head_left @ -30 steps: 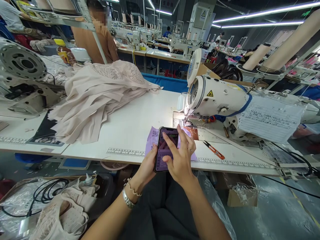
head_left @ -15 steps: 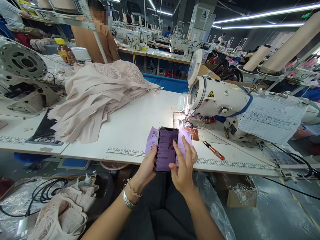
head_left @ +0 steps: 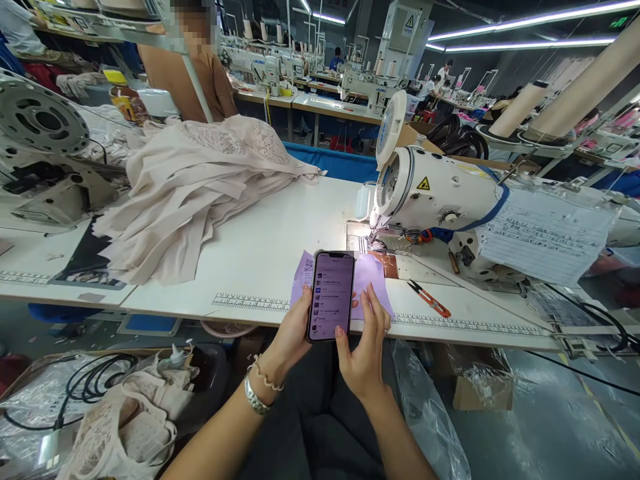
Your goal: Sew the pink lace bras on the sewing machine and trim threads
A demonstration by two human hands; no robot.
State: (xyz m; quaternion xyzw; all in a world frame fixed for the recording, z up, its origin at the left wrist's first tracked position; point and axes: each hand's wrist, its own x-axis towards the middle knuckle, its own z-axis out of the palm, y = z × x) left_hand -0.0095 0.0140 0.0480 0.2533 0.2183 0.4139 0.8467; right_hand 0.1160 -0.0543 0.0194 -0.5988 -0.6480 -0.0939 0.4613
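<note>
My left hand (head_left: 293, 328) is wrapped round a smartphone (head_left: 330, 300), held upright with its lit screen towards me, showing a list. Just right of the phone is my right hand (head_left: 367, 343), its fingers stretched out and its thumb at the lower right of the screen; whether the thumb touches the glass I cannot tell. Behind the phone, a purple paper slip (head_left: 373, 277) with a printed code lies on the white sewing table (head_left: 270, 247). Orange-handled thread snips (head_left: 431, 300) rest on the table to the right of my right hand.
A sewing machine (head_left: 435, 190) stands at the right, a handwritten sheet (head_left: 545, 233) in front of it. Beige lace garments (head_left: 200, 180) are heaped at left, near another machine (head_left: 45, 147). Below left, a bin holds more garments (head_left: 130, 420). A person (head_left: 185, 77) sits beyond the table.
My right hand has moved down from the middle of the screen to the phone's lower right edge. The list on the screen looks different. My left hand keeps its hold on the smartphone.
</note>
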